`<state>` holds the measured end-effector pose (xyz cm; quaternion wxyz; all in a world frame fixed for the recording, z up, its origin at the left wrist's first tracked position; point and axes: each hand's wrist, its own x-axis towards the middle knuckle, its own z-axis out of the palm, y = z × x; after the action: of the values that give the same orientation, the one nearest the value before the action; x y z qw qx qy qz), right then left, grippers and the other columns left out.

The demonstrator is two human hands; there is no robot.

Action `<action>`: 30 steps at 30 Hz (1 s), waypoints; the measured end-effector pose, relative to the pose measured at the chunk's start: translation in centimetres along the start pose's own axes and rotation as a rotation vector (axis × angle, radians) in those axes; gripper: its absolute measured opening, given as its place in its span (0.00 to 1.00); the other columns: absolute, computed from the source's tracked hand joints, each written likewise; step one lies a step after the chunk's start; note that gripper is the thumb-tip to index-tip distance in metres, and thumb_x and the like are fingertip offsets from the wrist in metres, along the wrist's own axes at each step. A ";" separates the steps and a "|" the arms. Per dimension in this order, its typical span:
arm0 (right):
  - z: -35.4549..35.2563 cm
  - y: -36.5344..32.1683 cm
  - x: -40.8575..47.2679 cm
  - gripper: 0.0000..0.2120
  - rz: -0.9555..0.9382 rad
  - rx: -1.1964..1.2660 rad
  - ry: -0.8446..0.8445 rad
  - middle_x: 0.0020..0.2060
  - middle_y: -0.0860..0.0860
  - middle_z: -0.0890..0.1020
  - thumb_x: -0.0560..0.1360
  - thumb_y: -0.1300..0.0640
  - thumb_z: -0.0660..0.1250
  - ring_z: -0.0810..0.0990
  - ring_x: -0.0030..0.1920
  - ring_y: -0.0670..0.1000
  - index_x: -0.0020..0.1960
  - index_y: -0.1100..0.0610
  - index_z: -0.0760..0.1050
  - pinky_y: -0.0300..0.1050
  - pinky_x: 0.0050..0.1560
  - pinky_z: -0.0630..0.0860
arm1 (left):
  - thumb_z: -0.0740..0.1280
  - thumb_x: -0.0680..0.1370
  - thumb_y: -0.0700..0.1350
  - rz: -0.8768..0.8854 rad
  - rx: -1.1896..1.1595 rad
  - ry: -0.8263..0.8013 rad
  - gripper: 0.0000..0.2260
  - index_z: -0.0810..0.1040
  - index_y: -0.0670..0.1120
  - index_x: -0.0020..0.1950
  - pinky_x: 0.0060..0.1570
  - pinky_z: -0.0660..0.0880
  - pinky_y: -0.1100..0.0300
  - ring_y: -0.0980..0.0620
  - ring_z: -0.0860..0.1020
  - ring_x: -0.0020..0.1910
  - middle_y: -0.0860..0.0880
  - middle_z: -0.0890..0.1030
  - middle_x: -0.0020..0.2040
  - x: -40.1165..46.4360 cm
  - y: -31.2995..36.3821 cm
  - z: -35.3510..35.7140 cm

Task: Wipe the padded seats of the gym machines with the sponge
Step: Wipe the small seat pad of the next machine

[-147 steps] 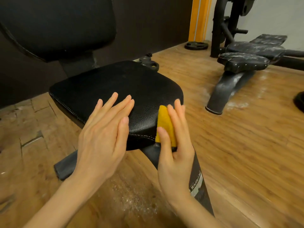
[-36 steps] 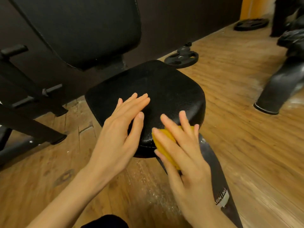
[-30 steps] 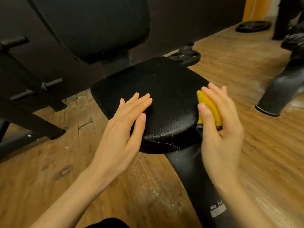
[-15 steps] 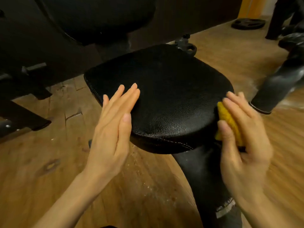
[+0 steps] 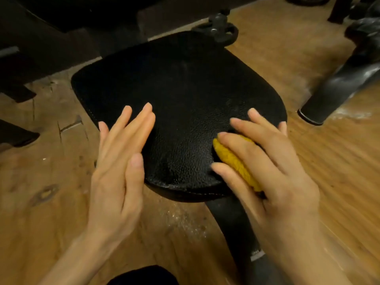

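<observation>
The black, grainy leather-look padded seat (image 5: 185,103) with stitched edges fills the middle of the view, and everything else is placed against it. On its near right corner lies the yellow, coarse-textured sponge (image 5: 234,161), pressed to the pad under the right hand (image 5: 273,169); that hand's fingers (image 5: 244,124) are spread and curled over the sponge, with the thumb tucked along its near edge, so they grip it. The left hand (image 5: 119,165) rests on the seat's near left edge with fingers straight and together, holding nothing and apparently steadying the pad.

Judging progress: the sponge is working the front right part of the seat. The near half of the pad looks faintly glossy, which may mean it has been gone over, while a pale smudge shows further back toward the seat's far side, so that area probably still needs a pass. Whether the seat's sides are clean cannot be told.

Beyond the seat's far right, another machine's dusty black padded rest (image 5: 366,31) and its grey-streaked black support leg (image 5: 339,83) are visible on the wooden floor (image 5: 329,171), and that padding looks unwiped. The task therefore seems to be at an early or middle stage
</observation>
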<state>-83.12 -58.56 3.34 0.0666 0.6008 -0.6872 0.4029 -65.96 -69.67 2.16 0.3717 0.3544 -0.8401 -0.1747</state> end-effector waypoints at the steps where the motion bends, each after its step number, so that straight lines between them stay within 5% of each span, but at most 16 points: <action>1: -0.2 0.0 -0.1 0.17 0.066 0.052 -0.012 0.64 0.51 0.75 0.78 0.48 0.63 0.65 0.74 0.52 0.62 0.54 0.77 0.63 0.74 0.55 | 0.49 0.83 0.45 0.014 0.027 -0.030 0.21 0.67 0.41 0.74 0.77 0.46 0.57 0.52 0.58 0.78 0.50 0.66 0.75 0.0 0.5 -0.5; 8: -2.1 -1.8 0.0 0.22 0.237 0.177 -0.133 0.66 0.48 0.74 0.73 0.47 0.69 0.64 0.74 0.49 0.64 0.53 0.76 0.62 0.75 0.55 | 0.56 0.83 0.47 -0.070 0.053 -0.406 0.22 0.60 0.50 0.78 0.76 0.43 0.63 0.59 0.51 0.78 0.58 0.59 0.78 1.9 4.5 -3.6; 13: -4.6 -2.9 0.5 0.18 0.321 0.180 -0.280 0.64 0.50 0.75 0.74 0.57 0.71 0.67 0.72 0.49 0.63 0.55 0.77 0.62 0.68 0.68 | 0.56 0.83 0.48 -0.049 0.091 -0.641 0.23 0.60 0.49 0.78 0.74 0.40 0.68 0.63 0.49 0.78 0.57 0.59 0.78 4.0 7.3 -5.3; 19: -12.2 -5.8 0.9 0.14 0.455 0.118 -0.438 0.59 0.52 0.77 0.79 0.50 0.63 0.75 0.61 0.55 0.60 0.57 0.78 0.54 0.59 0.75 | 0.54 0.83 0.50 -0.021 0.081 -0.811 0.23 0.60 0.49 0.78 0.74 0.39 0.68 0.61 0.49 0.78 0.57 0.59 0.78 7.5 12.5 -9.5; 26: -23.5 -10.2 2.4 0.15 0.723 0.045 -0.474 0.58 0.51 0.78 0.76 0.53 0.67 0.74 0.61 0.51 0.61 0.57 0.79 0.31 0.61 0.62 | 0.56 0.84 0.47 0.048 0.079 -0.984 0.23 0.58 0.49 0.79 0.71 0.36 0.70 0.60 0.50 0.78 0.56 0.58 0.78 11.9 19.9 -14.1; 30: -29.0 -12.1 2.7 0.16 0.842 0.004 -0.437 0.59 0.50 0.78 0.75 0.55 0.69 0.74 0.62 0.50 0.62 0.56 0.79 0.34 0.61 0.63 | 0.56 0.84 0.47 0.097 0.091 -1.029 0.23 0.59 0.47 0.79 0.72 0.41 0.66 0.57 0.52 0.78 0.53 0.61 0.78 13.5 23.0 -15.3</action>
<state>-84.54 -41.72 29.95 -0.2500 0.3407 -0.8682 0.2603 -71.64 -64.15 31.86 -0.0975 0.1991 -0.9363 -0.2723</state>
